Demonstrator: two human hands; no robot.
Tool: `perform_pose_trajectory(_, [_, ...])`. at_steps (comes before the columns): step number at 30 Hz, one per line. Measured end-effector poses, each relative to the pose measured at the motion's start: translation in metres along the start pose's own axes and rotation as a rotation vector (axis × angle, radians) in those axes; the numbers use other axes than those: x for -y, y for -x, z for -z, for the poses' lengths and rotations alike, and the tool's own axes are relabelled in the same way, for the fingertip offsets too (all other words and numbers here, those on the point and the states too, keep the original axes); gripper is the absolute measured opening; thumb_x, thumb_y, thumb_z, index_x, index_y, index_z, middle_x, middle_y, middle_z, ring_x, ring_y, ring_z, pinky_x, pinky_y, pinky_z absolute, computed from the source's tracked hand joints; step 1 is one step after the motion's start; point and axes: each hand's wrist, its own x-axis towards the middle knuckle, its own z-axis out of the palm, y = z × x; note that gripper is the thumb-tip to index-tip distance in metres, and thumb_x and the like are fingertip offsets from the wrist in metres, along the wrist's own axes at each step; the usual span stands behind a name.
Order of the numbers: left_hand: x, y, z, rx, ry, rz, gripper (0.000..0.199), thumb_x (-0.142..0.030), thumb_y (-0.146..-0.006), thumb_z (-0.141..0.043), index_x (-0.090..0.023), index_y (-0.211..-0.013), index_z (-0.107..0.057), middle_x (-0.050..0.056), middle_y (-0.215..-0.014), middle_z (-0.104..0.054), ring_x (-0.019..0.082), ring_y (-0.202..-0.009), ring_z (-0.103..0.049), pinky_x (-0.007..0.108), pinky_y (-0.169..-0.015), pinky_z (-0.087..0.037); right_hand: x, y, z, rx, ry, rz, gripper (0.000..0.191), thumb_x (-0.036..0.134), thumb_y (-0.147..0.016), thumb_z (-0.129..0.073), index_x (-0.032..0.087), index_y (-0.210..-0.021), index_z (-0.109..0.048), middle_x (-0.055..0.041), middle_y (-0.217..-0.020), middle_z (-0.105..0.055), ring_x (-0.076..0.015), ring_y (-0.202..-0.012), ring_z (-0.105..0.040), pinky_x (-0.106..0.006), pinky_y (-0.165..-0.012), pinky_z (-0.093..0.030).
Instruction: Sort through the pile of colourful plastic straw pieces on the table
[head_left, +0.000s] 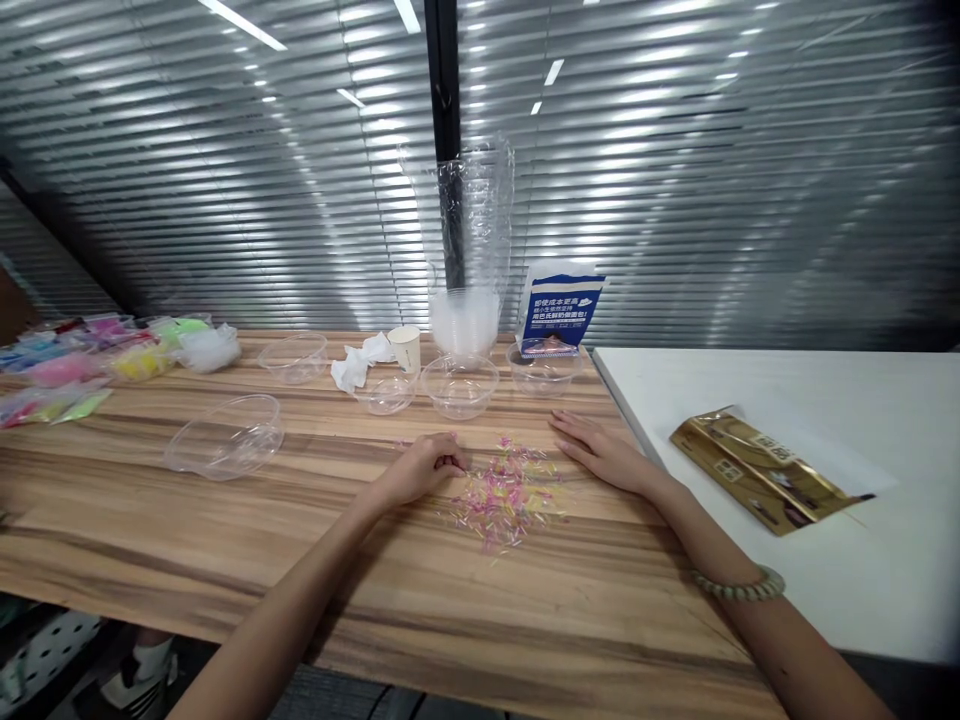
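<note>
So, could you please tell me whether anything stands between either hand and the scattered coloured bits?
Nothing visible does: the left hand is at the left edge of the coloured bits, and the right hand rests on the table just to their right.

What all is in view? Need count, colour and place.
Bits: many, mostly pink and yellow, between hands
Bowls: five loose, clear, mid-table and back
Bowl stack: one, clear, bagged, back centre
Cup: one, white, back centre
Tissue: count unclear, white, left of cup
Packets: several, mixed colours, far left
Bag: one, blue and white, back right
Wrapper: one, gold, on white table
Wood table: one, brown, centre
White table: one, right
Blinds: grey, background
Shoe: one, partly visible, floor left
Bracelet: one, greenish, right wrist
Left hand: one, curled, left of bits
Right hand: one, flat, right of bits
</note>
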Motion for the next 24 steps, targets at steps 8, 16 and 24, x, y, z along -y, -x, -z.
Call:
perform_pose_trajectory(8, [0.001,-0.001,0.000,-0.013,0.008,0.000,0.022,0.004,-0.074,-0.054,-0.014,-0.076,-0.067,0.002,-0.077,-0.067,0.013,-0.074,-0.059,0.022,-0.071,-0.042,-0.001,0.000,0.000,0.000,0.002,-0.006,0.057,0.054,-0.093,-0.032,0.020,-0.137,-0.046,-0.0066,-0.146,-0.035,-0.0258,-0.136,-0.029,-0.048,-0.113,-0.024])
perform_pose_trajectory(16, [0.015,-0.001,0.005,-0.001,0.044,0.044,0.016,-0.001,-0.072,-0.056,-0.013,-0.071,-0.066,0.002,-0.072,-0.066,0.013,-0.068,-0.059,0.021,-0.065,-0.042,-0.002,0.000,-0.001,-0.006,0.003,0.003,0.052,0.048,-0.093,-0.036,0.021,-0.137,-0.045,-0.0063,-0.146,-0.036,-0.0250,-0.136,-0.029,-0.048,-0.113,-0.023])
perform_pose_trajectory(24, [0.015,0.003,0.023,0.003,-0.071,0.185,0.022,0.001,-0.067,-0.049,-0.013,-0.065,-0.066,0.001,-0.065,-0.065,0.013,-0.066,-0.060,0.020,-0.064,-0.042,-0.004,0.000,-0.001,0.000,0.008,0.005,0.054,0.049,-0.094,-0.034,0.020,-0.138,-0.044,-0.0070,-0.146,-0.035,-0.0243,-0.136,-0.029,-0.047,-0.113,-0.023])
